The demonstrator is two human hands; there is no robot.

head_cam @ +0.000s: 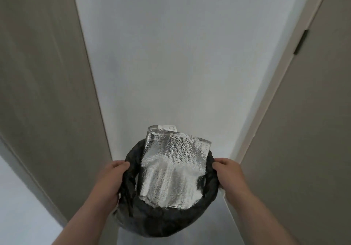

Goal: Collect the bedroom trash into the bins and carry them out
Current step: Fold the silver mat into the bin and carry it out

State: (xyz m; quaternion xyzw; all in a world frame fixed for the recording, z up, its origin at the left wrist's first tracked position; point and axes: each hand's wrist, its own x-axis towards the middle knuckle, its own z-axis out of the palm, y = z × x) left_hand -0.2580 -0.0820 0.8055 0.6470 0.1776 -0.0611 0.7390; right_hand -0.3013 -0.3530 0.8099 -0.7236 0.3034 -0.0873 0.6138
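Here is the round bin (167,221), low in the view at 6 o'clock, held up in front of the person and wrapped over its rim in a crumpled black plastic liner (131,193). The left hand (112,180) grips the rim at 9 o'clock, fingers curled over the rolled black edge. The right hand (228,174) holds the opposite side at 3 o'clock, fingers clamped on the liner there. Both forearms run in from the bottom corners.

Inside the bin stands a crinkled silver foil bag (171,170), flat and rectangular, its top edge sticking well above the rim toward 12 o'clock. Just behind it a second silver foil edge (161,128) pokes up higher; how far it goes down into the bin cannot be told.

Beyond the bin, a plain white wall (176,64) fills the middle of the view. A grey-brown wood-grain panel (43,93) runs along 9 o'clock, and a matching grey-brown door (313,130) stands at 3 o'clock with a dark metal hinge (300,42) at 2 o'clock.
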